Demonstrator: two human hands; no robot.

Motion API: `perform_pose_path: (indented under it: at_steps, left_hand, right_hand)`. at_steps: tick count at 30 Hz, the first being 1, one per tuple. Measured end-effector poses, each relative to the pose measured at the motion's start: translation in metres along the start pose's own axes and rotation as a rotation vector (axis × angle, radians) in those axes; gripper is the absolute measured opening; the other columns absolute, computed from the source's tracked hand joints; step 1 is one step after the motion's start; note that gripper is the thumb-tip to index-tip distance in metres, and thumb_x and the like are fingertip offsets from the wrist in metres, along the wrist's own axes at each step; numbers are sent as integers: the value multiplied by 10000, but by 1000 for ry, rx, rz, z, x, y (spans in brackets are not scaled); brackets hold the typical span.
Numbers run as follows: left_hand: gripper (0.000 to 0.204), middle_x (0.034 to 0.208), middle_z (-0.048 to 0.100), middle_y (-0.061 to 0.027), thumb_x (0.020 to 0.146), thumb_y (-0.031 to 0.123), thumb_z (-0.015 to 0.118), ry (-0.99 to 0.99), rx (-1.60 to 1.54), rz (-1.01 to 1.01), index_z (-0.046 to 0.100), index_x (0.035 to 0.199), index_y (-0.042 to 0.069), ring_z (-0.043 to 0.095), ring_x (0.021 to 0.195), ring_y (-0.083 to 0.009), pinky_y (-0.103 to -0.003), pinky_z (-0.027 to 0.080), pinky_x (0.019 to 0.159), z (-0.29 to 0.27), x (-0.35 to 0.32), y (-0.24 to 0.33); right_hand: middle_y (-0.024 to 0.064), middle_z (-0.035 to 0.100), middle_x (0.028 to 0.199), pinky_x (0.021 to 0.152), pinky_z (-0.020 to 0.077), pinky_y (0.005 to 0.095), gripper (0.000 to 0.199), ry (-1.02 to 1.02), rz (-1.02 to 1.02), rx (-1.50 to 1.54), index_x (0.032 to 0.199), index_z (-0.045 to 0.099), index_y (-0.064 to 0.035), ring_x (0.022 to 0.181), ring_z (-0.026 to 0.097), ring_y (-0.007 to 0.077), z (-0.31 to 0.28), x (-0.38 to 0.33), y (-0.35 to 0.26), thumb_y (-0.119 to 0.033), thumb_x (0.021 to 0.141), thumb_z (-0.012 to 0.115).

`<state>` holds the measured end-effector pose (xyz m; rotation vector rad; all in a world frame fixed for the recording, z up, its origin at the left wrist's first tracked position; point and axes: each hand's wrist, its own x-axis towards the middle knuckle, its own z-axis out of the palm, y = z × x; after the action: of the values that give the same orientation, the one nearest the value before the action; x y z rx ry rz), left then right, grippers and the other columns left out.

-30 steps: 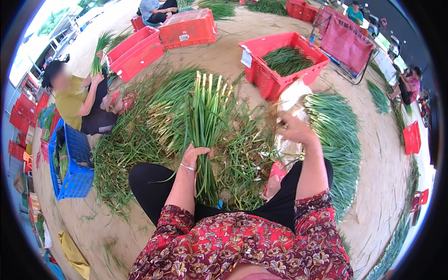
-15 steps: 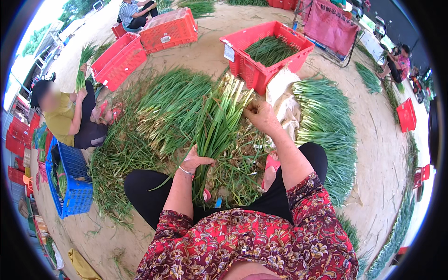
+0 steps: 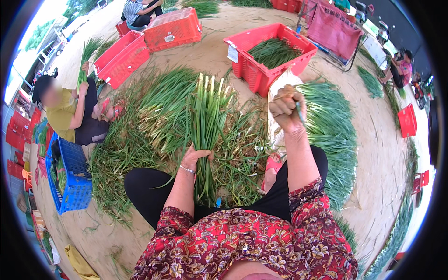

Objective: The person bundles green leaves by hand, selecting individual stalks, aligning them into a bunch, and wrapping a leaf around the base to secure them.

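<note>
My left hand (image 3: 193, 160) is closed round the leafy lower part of a bunch of green onions (image 3: 205, 119), held upright with pale stalk ends pointing away from me. To its right my right hand (image 3: 287, 109) is raised in a fist, apart from the bunch. A thin bluish-green thing shows at its edge, too small to name. Behind and left of the bunch lies a loose heap of green onions (image 3: 170, 105). On my right is a larger pile of cleaner green onions (image 3: 326, 135), beside a white sack (image 3: 276, 133) partly hidden by my right hand.
Leaf scraps (image 3: 123, 172) cover the ground around my legs. A red crate (image 3: 261, 77) holding greens stands ahead; more red crates (image 3: 172, 35) are farther left. Near a blue crate (image 3: 77, 193), a seated person (image 3: 63, 112) holds greens. Another person (image 3: 402, 67) sits far right.
My right hand has left the stalks, moving right and up into a fist. The bunch in my left hand has swung more upright, its stalk ends shifting left.
</note>
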<state>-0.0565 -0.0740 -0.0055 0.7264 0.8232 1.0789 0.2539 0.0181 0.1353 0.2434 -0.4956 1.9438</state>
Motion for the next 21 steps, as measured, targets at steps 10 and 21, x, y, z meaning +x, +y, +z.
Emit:
perform_pose_path:
  at_steps: [10, 21]
  left_hand:
    - [395, 802, 645, -121, 664, -5, 667, -30, 55, -66, 606, 1053, -38, 599, 633, -229, -334, 473, 614, 15, -6, 3]
    - [431, 861, 678, -122, 673, -53, 703, -47, -42, -40, 609, 1091, -12, 645, 681, -238, -347, 511, 646, 4, -3, 0]
  right_hand:
    - [72, 628, 802, 639, 500, 290, 694, 414, 310, -1708, 1333, 379, 67, 685, 594, 150, -18, 3, 59, -155, 782, 738]
    - [166, 622, 684, 625, 479, 403, 310, 335, 357, -1970, 953, 681, 12, 656, 635, 218, -34, -11, 61, -279, 847, 689]
